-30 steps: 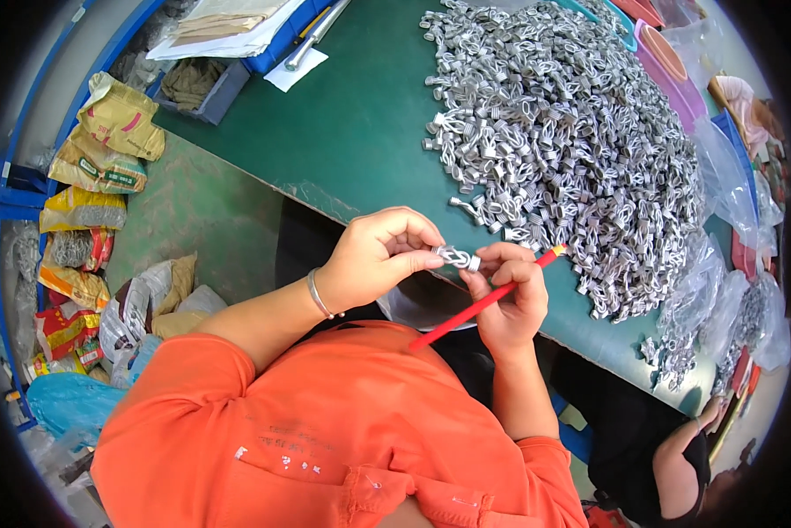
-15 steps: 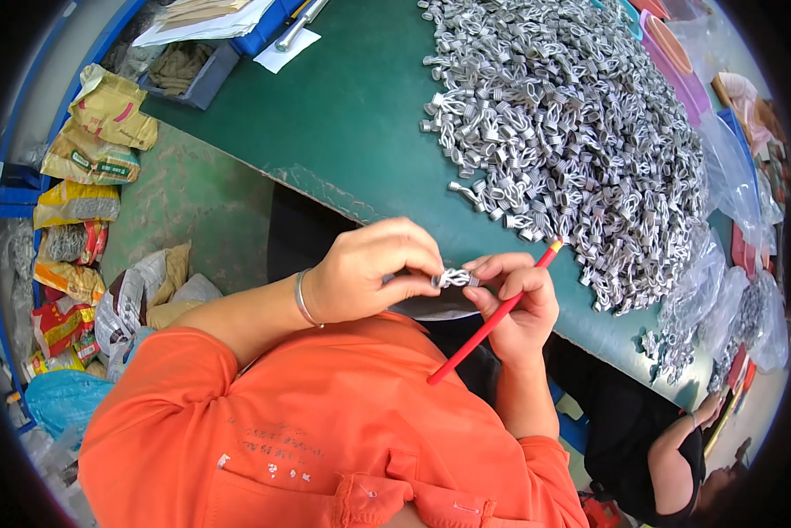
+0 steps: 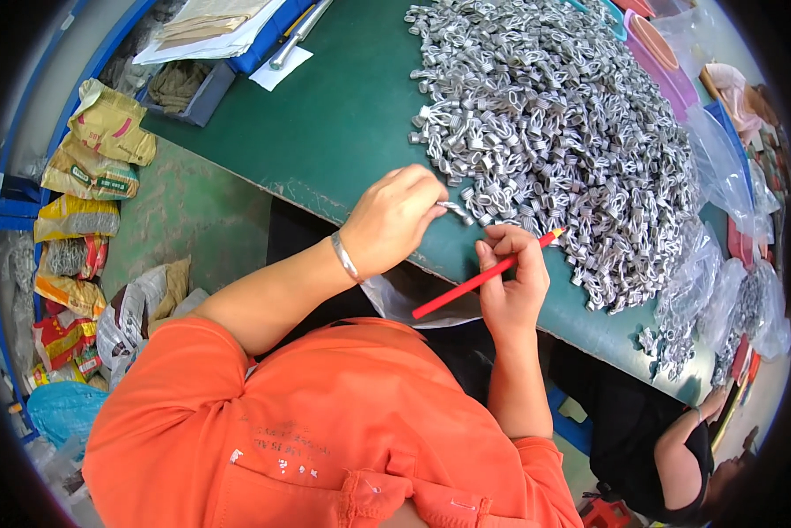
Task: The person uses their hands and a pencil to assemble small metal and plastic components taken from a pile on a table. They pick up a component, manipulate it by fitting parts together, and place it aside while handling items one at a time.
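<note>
The left hand (image 3: 401,216) is pinching a link (image 3: 456,211) near the pile (image 3: 571,132); the right hand (image 3: 516,277) is gripping a pencil (image 3: 461,289), perhaps for handiness.

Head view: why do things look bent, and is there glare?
In the head view, the fisheye lens bows the blue shelf frame, with black corners; in that head view, pale glare whitens the green table at its lower-right corner, and the metal piece in the left hand is too small for detail.

Stacked papers (image 3: 209,25), grey bin (image 3: 209,99), yellowish sack (image 3: 112,128), blue bag (image 3: 65,410)
</note>
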Motion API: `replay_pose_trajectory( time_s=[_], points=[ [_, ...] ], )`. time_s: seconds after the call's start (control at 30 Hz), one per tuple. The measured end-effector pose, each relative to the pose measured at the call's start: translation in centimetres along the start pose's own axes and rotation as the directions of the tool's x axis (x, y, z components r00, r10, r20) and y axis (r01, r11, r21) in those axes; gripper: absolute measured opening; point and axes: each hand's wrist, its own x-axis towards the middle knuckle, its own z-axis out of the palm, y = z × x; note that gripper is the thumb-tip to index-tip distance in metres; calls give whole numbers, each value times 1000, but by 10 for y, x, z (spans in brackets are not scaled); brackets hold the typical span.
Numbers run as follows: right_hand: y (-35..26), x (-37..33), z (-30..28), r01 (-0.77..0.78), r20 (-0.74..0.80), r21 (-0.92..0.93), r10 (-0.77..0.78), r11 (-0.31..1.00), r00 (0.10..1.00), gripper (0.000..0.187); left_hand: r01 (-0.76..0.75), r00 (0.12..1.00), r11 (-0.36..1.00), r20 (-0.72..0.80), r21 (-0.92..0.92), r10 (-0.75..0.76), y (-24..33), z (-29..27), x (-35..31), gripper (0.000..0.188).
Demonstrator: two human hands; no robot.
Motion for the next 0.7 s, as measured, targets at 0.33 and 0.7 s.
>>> replay_pose_trajectory(
  time_s=[0.33,0.7],
  points=[
    [-14,-6,-5,-377,186,703,355,603,916,20,-20,996,918,-83,-395,-14,16,-13,-19,21],
    [-7,-15,-7,-77,44,629,64,773,997,31,-53,999,806,-39,-589,36,16,-14,-23,23]
  ],
)
